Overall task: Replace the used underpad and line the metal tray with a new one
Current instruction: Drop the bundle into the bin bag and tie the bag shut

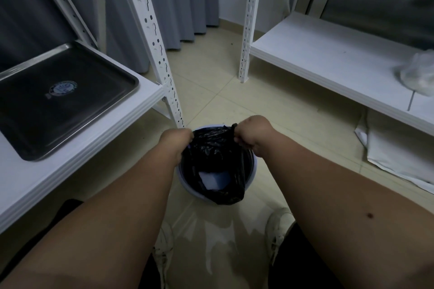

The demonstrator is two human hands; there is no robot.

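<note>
A bare metal tray (70, 110) lies on the white shelf at the left, with nothing lining it. On the floor between my feet stands a round bin (254, 169) lined with a black bag (211, 148). A folded white and blue underpad (213, 179) lies inside the bag. My left hand (175, 142) grips the bag's left edge. My right hand (252, 135) grips its right edge, and the plastic is stretched between the two.
White slotted shelf posts (164, 54) stand close to the left of the bin. A second white shelf (328, 63) at the right carries a clear plastic bag (418, 73). White sheets (399, 148) lie on the floor beneath it. Grey curtains hang behind.
</note>
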